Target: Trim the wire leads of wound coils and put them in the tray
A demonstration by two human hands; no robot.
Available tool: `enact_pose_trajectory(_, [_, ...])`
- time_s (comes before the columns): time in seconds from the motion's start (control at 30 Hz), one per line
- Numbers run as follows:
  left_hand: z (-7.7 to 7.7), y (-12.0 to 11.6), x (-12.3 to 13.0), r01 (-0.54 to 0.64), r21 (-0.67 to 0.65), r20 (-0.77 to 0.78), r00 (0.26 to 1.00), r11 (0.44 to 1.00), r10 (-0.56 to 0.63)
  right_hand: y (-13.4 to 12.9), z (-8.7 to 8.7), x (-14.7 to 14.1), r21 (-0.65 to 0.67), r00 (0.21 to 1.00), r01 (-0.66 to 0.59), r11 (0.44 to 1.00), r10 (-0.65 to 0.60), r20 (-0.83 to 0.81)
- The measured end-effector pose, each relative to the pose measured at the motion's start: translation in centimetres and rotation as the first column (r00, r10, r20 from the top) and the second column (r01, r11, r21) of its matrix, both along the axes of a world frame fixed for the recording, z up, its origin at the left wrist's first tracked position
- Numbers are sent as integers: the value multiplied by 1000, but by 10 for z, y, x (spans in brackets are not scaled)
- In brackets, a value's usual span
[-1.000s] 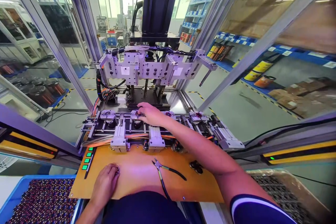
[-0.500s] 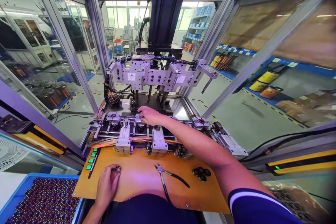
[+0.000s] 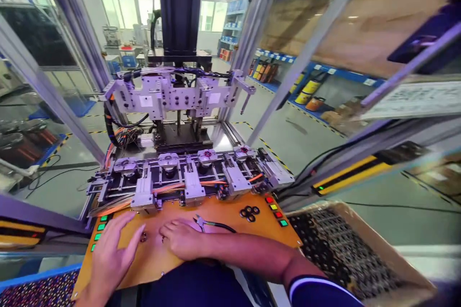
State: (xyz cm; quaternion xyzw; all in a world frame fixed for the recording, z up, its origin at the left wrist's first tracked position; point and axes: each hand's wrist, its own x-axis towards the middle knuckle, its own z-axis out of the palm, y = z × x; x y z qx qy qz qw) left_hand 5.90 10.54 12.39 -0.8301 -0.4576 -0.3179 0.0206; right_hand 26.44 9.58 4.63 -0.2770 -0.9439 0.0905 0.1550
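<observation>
My left hand [image 3: 113, 244] is above the left part of the orange panel [image 3: 154, 261], thumb and fingers apart, holding nothing. Beside its thumb is a small ring-shaped part [image 3: 144, 236] on the panel. My right hand [image 3: 183, 240] rests low over the panel's middle with fingers curled. A small dark bit shows at its fingertips, too hidden to name. Diagonal cutters [image 3: 200, 223] lie just behind the right hand, partly covered by the forearm. Several black round parts [image 3: 249, 213] sit grouped to the right.
Behind the panel is a row of metal fixtures [image 3: 169, 159]; the two right ones carry reddish ring parts [image 3: 208, 154]. A press head [image 3: 176, 93] hangs above. A blue tray [image 3: 39, 273] of parts stands left, a carton [image 3: 389, 254] of black parts right. Green buttons [image 3: 98, 236] line the panel's left edge.
My right hand has come back from the second fixture to the panel. My left hand has opened away from the ring part it held. The view has turned right.
</observation>
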Motion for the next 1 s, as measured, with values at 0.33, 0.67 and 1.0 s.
enact_pose_trajectory(0.33, [37, 152, 205, 350, -268, -321, 846, 898, -425, 48, 87, 202, -7, 872, 483, 875, -482, -84])
enact_pose_trajectory(0.67, [17, 192, 244, 288, -393, -460, 761, 873, -458, 122, 48, 327, -194, 681, 732, 653, -712, 173])
enact_pose_trajectory(1.0, [13, 198, 250, 235, -485, -472, 740, 842, -478, 142, 67, 339, -326, 704, 705, 630, -677, 216])
